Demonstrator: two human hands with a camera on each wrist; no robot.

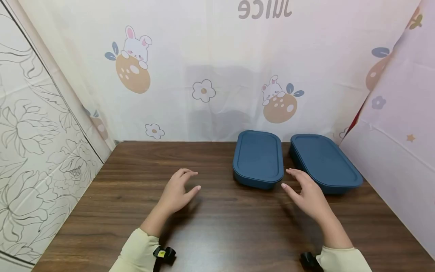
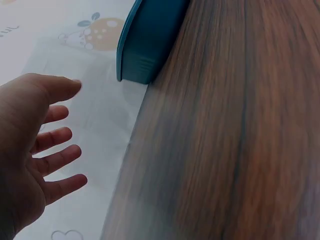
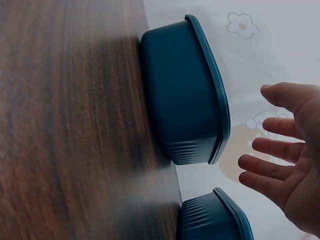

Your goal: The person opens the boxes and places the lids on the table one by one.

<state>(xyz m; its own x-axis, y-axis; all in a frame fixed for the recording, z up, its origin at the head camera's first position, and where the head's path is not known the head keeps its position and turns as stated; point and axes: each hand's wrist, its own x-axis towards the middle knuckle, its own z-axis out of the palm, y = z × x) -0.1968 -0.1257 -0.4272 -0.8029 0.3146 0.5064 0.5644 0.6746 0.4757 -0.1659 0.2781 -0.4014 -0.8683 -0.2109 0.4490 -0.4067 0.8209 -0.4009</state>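
Fingers relaxed, left hand [image 1: 175, 194] and right hand [image 1: 309, 194] hover above the surface [image 1: 231, 230], the right near blue left box [image 1: 259, 156] and right box [image 1: 324, 160]

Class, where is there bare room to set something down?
Bare: the table left of the left hand, and between it and the right hand. Crowded: back right, where the left blue box and right blue box leave a narrow gap.
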